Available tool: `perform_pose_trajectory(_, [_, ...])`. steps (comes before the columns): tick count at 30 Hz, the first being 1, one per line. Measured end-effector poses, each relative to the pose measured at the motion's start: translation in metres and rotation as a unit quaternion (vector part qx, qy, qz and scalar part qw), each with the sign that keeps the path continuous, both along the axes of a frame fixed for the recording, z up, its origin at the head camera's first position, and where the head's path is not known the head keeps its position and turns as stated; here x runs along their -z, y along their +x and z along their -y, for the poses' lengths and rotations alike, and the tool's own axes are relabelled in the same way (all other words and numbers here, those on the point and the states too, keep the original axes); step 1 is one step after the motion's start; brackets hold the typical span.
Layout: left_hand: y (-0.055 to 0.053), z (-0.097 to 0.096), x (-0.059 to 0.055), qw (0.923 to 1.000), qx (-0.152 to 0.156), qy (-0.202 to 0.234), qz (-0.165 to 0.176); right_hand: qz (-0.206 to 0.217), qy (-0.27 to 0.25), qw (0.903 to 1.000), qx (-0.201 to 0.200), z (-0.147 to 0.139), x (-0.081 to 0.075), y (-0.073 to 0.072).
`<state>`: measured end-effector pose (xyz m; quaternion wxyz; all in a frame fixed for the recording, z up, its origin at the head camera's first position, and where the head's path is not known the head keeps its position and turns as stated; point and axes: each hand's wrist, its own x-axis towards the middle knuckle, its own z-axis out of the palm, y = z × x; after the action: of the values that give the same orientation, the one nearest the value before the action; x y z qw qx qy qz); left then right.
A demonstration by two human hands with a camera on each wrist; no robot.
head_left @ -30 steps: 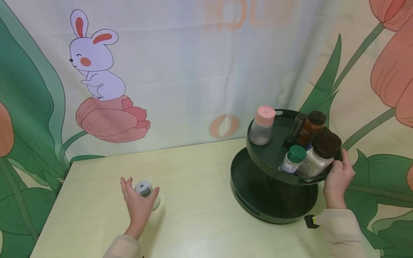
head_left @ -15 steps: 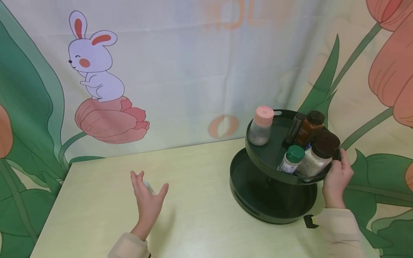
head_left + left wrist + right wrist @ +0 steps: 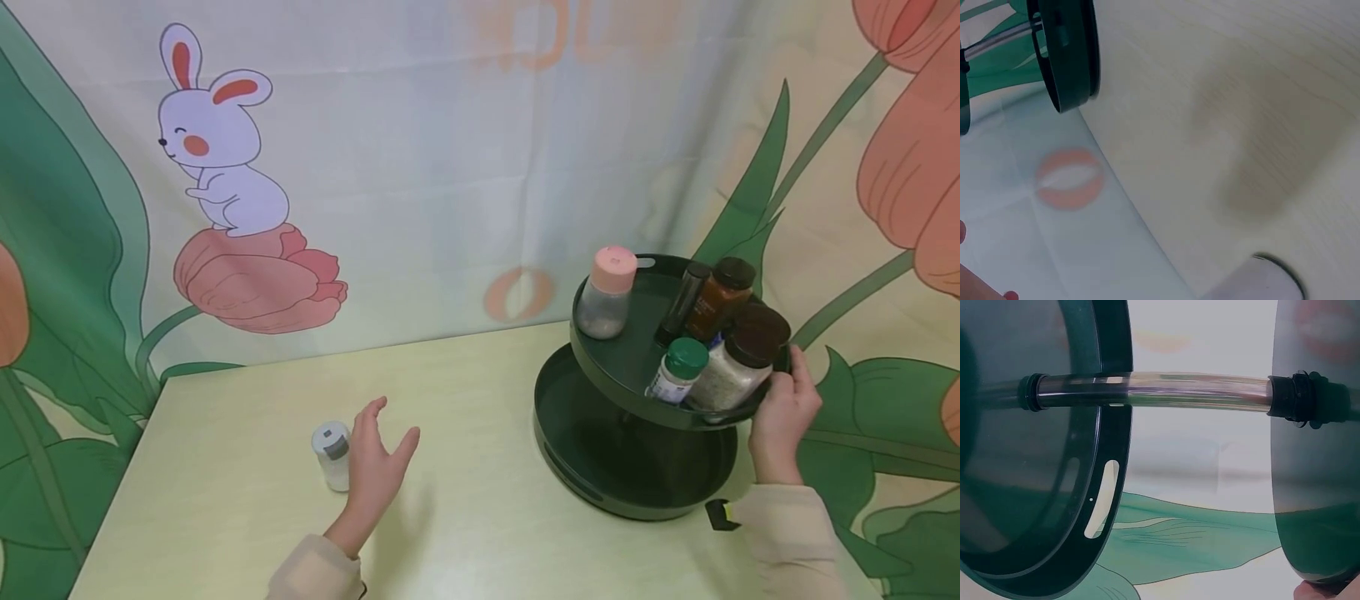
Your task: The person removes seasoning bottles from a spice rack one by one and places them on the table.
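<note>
The table (image 3: 472, 442) is carrying everything. Near its back edge, toward the right, the stand (image 3: 637, 462) is rising in two round trays; it is looking stiff and smooth, probably light in itself but top-heavy with its load — the rim, or the slot (image 3: 1104, 500) in the lower tray's wall, is seeming the surest hold. The right hand (image 3: 786, 421) is gripping the upper tray's rim at its right side. The left hand (image 3: 377, 454) is hovering over the table's left half, thumb and fingers spreading well apart and holding nothing. On the upper tray the pink bottle (image 3: 606, 292) is standing by the left rim and the white jar (image 3: 726, 377) near the right; both would probably be sliding easily if tilted. The small bottle (image 3: 333, 457) is standing on the table's left half, just beside the left hand — whether they are touching, I cannot tell. It is looking light, rigid, perhaps slippery; its sides below the cap are seeming best for pinching.
</note>
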<state>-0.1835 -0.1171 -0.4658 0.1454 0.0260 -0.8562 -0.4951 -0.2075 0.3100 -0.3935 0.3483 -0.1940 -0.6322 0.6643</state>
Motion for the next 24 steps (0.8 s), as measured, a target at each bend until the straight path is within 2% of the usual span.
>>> perform_pose_trajectory(16, [-0.006,-0.04,-0.021,0.9966,0.07,0.012,-0.04,0.0,-0.01,0.9999,0.004,0.0,-0.002,-0.001])
perform_pose_trajectory(24, [-0.01,-0.053,-0.031,0.9949,0.08,0.017,-0.058,-0.004,-0.015,0.9999,0.007,0.0,-0.002,0.0])
